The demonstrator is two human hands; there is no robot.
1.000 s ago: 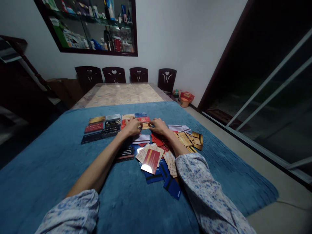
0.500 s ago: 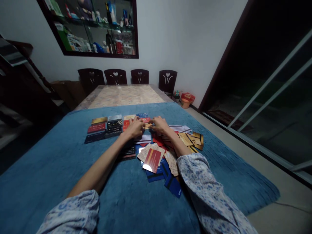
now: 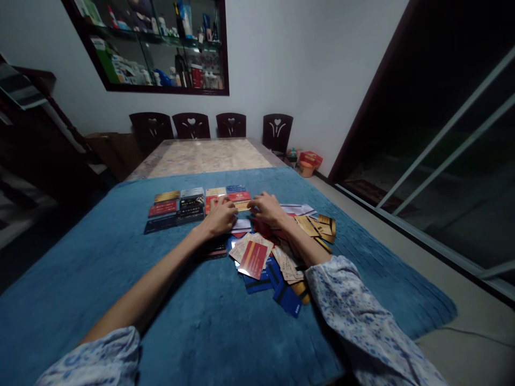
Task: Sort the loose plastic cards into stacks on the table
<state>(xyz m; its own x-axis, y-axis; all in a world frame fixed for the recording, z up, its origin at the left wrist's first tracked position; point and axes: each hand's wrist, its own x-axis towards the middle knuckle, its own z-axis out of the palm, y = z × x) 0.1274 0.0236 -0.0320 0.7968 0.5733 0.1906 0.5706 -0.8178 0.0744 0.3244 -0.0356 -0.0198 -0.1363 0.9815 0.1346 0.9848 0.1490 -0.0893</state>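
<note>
Rows of overlapping bank-style cards lie on a blue cloth (image 3: pixel 100 241), with red, black, gold and dark blue ones among them. A gold card (image 3: pixel 242 205) lies flat below a red card (image 3: pixel 240 196) in the right-hand column. My right hand (image 3: pixel 267 208) has bent fingertips at the gold card's right edge. At its left is my left hand (image 3: pixel 221 215), fingers curled and apart over the cards, partly covering an orange-red one. Closer to me lies a loose heap, topped by a red card with a gold stripe (image 3: pixel 255 259). White cards (image 3: pixel 241 226) lie between my hands.
Gold cards (image 3: pixel 316 227) and blue cards (image 3: pixel 287 297) spread at the heap's right and front. Beyond the cloth is the patterned tabletop (image 3: pixel 213 153), with several dark chairs (image 3: pixel 277 131) behind it. A glass-shelved wall cabinet (image 3: pixel 169 91) hangs at the back.
My left hand has drawn back slightly toward me and left, off the gold card. My right hand stays by that card's edge. The view has shifted slightly.
</note>
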